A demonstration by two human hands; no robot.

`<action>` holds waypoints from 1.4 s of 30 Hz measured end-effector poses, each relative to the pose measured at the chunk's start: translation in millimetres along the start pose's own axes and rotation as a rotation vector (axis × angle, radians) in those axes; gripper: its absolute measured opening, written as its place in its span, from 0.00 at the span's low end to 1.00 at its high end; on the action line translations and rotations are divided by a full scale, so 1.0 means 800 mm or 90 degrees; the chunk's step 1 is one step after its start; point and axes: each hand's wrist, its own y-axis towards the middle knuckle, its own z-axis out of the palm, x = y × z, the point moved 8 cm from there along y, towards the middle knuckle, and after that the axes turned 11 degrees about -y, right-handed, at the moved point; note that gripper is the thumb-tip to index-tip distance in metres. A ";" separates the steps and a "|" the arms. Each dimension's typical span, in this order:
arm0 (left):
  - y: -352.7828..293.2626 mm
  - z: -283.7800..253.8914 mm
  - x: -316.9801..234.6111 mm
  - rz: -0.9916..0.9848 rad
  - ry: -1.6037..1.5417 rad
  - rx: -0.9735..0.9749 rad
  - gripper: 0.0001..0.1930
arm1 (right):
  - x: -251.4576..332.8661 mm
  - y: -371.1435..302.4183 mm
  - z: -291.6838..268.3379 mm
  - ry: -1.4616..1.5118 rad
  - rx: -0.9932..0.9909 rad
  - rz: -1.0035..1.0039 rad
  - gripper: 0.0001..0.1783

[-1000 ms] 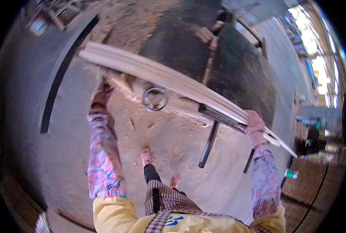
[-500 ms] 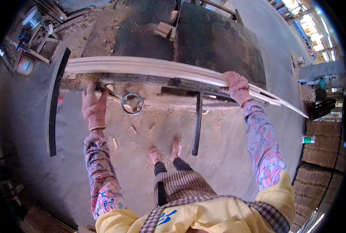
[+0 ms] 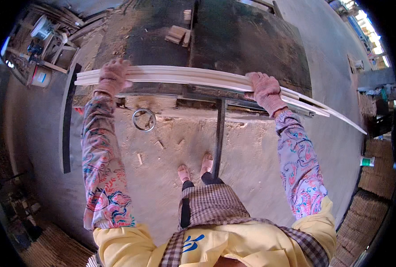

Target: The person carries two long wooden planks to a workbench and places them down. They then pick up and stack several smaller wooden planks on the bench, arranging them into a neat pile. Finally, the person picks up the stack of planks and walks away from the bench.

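A dark-topped workbench (image 3: 251, 49) spreads before you, and long pale wooden strips (image 3: 189, 74) run along its near edge, fanning out past its right side. You seem to be steadying the strips lengthwise; moving them on likely calls for even support from both hands. Your gloved right hand (image 3: 265, 91) curls closed over them; your gloved left hand (image 3: 113, 76) lies across near their left end, its closure unclear
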 end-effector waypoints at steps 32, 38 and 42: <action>0.017 -0.001 0.029 -0.118 0.063 -0.011 0.35 | -0.080 -0.028 0.018 -0.043 -0.001 0.103 0.39; 0.023 -0.005 0.020 -0.123 0.074 -0.006 0.34 | -0.083 -0.032 0.018 -0.053 -0.032 0.102 0.38; 0.023 -0.001 0.015 -0.117 0.093 0.016 0.34 | -0.081 -0.034 0.022 -0.045 0.018 0.120 0.38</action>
